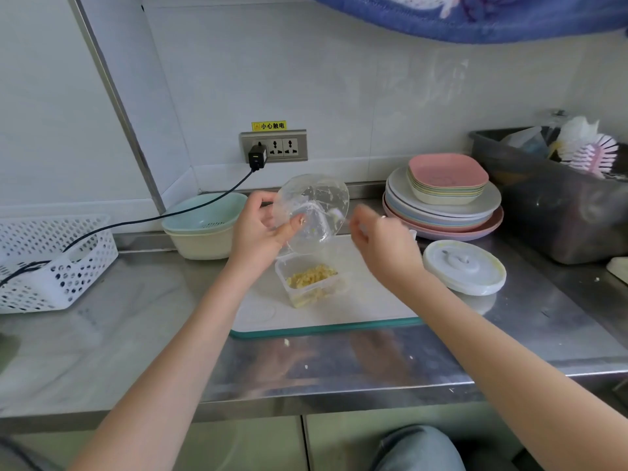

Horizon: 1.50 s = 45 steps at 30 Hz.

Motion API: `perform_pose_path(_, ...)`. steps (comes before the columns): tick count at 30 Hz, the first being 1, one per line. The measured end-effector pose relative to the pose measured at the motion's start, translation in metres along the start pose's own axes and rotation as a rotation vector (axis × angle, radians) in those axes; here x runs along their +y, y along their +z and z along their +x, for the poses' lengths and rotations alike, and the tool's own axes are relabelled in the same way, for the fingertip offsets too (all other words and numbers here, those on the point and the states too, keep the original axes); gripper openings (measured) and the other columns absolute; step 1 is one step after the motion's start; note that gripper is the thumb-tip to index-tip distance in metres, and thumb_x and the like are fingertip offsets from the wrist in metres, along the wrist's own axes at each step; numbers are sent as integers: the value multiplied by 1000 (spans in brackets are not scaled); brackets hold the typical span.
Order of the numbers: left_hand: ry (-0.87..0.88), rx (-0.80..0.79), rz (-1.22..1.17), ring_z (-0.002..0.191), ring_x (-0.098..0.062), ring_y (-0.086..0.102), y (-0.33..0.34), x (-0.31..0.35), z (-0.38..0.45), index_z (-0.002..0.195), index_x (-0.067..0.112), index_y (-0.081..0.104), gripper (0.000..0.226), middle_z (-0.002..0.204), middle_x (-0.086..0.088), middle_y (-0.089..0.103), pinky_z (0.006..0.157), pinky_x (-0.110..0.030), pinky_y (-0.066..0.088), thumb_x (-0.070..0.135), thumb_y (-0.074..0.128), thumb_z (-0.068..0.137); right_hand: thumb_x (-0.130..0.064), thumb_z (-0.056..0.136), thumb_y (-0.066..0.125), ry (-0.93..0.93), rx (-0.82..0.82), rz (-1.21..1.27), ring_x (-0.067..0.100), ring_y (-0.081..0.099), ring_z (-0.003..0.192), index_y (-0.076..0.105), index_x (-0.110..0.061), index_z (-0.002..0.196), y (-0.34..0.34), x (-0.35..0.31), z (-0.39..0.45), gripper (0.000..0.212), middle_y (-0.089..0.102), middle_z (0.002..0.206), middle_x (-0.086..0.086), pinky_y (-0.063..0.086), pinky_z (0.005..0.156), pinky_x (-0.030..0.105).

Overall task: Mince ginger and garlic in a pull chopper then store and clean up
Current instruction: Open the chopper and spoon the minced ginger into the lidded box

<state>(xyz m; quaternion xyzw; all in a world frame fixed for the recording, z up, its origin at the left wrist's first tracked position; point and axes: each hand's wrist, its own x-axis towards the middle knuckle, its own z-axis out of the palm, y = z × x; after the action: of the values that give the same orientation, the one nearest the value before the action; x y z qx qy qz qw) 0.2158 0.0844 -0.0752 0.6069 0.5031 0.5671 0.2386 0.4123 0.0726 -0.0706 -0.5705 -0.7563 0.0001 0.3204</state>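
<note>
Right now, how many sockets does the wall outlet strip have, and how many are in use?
3 in a row on the outlet strip: the left one holds the black charger; the middle and right ones are free.

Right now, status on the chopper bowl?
Left hand grips tilted chopper bowl over storage container. Right hand blurred, scraping. Nothing in the way.

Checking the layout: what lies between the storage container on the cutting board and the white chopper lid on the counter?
In the head view, the right forearm crosses that stretch; beneath it shows only bare cutting board between the storage container and the chopper lid.
</note>
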Motion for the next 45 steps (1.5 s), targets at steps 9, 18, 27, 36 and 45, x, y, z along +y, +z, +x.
perform_pose_path(9,-131,-27,-412,104,-16,66,6,-2,-5,107,22,47,27,125,-2,62,70,-29,58,14,64,88,-17,97,41,6,69,-171,28,43,68,53,-14,102,-11,-29,24,13,49,73,5,24,51,30)
perform_pose_path(18,-184,-36,-608,120,-25,58,10,-7,-3,109,22,51,26,131,-9,58,86,-44,56,27,61,86,-26,96,50,-50,78,154,28,48,61,56,-17,96,-9,-37,19,11,46,62,-1,35,52,31)
perform_pose_path(27,-219,-73,-613,122,-26,56,20,-12,-9,106,21,50,39,121,-6,61,85,-41,57,35,66,74,-26,97,48,-101,9,65,30,51,69,56,-13,101,-3,-33,13,15,58,76,7,37,55,32)
perform_pose_path(36,-205,-35,-526,107,-17,65,15,-10,-1,119,12,43,34,131,-9,59,88,-43,55,16,62,92,-22,97,48,-76,16,116,32,53,67,57,-12,102,14,-30,4,15,56,70,7,36,52,33)
perform_pose_path(45,-124,-11,-333,124,-20,53,5,-20,-5,105,32,47,42,133,-6,54,101,-54,45,32,78,76,-21,87,62,-44,-140,179,14,39,47,61,-15,77,1,-1,-10,12,41,50,-7,30,48,28)
